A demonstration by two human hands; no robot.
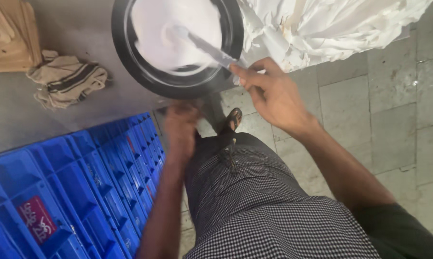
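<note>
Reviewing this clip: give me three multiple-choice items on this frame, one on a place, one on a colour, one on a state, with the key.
1. Where does the striped beige cloth lie?
A. left of the round black pan
B. inside the crate
C. on the tiled floor

2. What colour is the ribbed plastic crate?
A. green
B. blue
C. red

3. What is the right hand doing?
A. hanging free
B. resting on the knee
C. gripping a long utensil in the pan

Key: 1 A, the cloth is beside the pan; 2 B, its ribs are plainly blue; 3 C, fingers pinch the utensil over white batter.
</note>
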